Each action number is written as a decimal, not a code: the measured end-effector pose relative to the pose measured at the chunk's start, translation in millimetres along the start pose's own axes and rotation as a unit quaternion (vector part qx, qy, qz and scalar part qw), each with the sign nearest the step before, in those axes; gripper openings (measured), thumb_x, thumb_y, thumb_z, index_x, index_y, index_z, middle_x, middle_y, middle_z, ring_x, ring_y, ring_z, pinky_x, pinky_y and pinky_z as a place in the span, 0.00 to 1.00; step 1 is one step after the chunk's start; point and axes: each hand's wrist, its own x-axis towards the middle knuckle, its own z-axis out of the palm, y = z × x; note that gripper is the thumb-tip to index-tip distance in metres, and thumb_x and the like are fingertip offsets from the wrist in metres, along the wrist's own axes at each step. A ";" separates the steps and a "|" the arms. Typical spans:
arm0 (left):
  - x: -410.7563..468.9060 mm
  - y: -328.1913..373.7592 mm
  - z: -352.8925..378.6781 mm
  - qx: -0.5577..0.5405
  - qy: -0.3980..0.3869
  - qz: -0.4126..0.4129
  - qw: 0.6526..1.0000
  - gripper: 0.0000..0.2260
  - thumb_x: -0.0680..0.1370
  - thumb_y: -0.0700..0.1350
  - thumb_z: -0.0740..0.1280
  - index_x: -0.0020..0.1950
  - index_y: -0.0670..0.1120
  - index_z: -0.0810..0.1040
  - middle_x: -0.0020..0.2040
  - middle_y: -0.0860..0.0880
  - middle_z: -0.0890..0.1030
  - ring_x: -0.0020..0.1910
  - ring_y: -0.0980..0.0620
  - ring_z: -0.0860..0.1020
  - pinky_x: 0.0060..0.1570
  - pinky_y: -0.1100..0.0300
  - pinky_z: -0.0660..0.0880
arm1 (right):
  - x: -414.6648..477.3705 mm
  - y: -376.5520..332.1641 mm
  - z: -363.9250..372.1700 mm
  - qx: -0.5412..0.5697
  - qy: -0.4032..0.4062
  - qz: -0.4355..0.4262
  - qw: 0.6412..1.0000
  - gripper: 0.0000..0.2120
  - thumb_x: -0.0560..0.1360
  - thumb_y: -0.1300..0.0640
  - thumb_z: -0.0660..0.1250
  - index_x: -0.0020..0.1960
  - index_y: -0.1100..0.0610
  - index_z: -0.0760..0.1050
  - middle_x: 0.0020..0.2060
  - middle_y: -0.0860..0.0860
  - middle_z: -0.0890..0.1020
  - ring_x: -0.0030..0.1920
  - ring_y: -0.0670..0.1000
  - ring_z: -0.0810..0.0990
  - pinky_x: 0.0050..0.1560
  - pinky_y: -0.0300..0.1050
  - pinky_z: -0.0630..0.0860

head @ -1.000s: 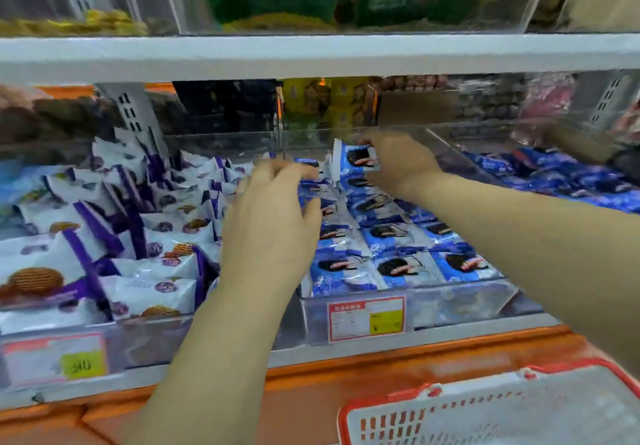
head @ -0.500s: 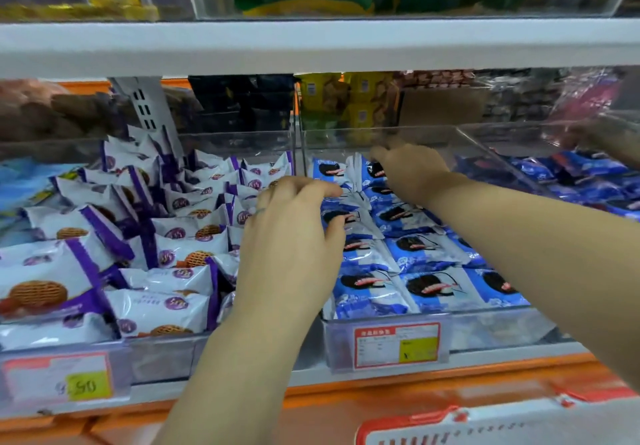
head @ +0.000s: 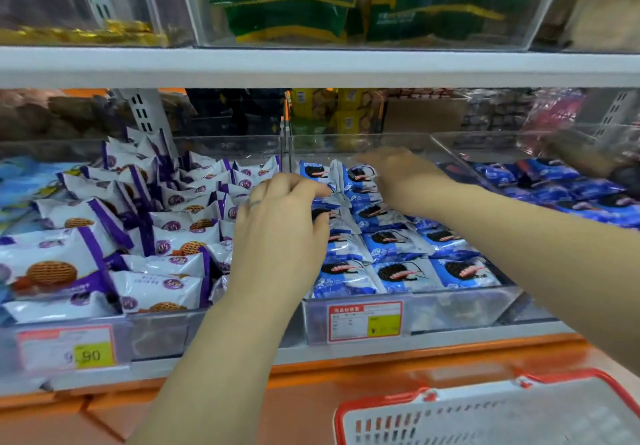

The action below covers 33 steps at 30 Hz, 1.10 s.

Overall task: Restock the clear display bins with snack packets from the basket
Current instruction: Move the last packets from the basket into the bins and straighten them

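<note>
Shelf bin [head: 450, 313] | left fingers [head: 298, 186] curled on blue packets [head: 398, 273] | right fingers [head: 372, 159] unclear | purple packets [head: 156, 285] beside | basket [head: 381, 399] below

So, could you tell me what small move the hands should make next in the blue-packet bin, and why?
Probably lay the upright packet flat into the back row. It stands on edge between the left hand, whose fingers seem to pinch it, and the right hand, while the front blue packets lie flat in rows.

left bin [head: 156, 337]: wafer packets [head: 166, 285] | right bin [head: 450, 313]: cookie packets [head: 401, 275] | basket [head: 485, 420]: below, front
</note>
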 end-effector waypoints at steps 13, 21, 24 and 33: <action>-123.4 53.4 55.0 0.081 -0.458 0.191 0.864 0.12 0.79 0.46 0.64 0.62 0.53 0.78 0.59 0.52 0.80 0.56 0.51 0.77 0.58 0.53 0.74 | -284.6 20.4 134.5 0.235 -0.057 0.001 0.970 0.04 0.73 0.51 0.67 0.46 0.46 0.80 0.34 0.41 0.81 0.35 0.42 0.78 0.39 0.45 0.77; -142.9 19.5 104.7 0.191 -0.593 0.118 0.774 0.21 0.82 0.47 0.63 0.75 0.54 0.66 0.74 0.51 0.69 0.68 0.49 0.71 0.63 0.54 0.73 | -300.5 23.9 293.7 0.175 -0.320 0.051 0.929 0.19 0.78 0.51 0.65 0.68 0.50 0.71 0.65 0.50 0.74 0.63 0.54 0.74 0.64 0.49 0.73; -138.4 12.3 115.3 0.188 -0.602 0.093 0.771 0.22 0.81 0.49 0.64 0.75 0.54 0.66 0.74 0.52 0.69 0.68 0.50 0.72 0.64 0.54 0.73 | -296.0 14.3 340.8 0.152 -0.372 0.058 0.914 0.26 0.77 0.51 0.65 0.73 0.53 0.65 0.66 0.54 0.71 0.64 0.56 0.72 0.62 0.52 0.74; -128.8 3.0 130.1 0.165 -0.589 0.080 0.787 0.21 0.81 0.53 0.63 0.74 0.59 0.65 0.70 0.56 0.70 0.66 0.54 0.71 0.61 0.59 0.71 | -303.5 5.4 418.1 0.029 -0.308 -0.012 0.951 0.28 0.77 0.51 0.64 0.73 0.52 0.59 0.63 0.52 0.70 0.62 0.55 0.70 0.59 0.48 0.72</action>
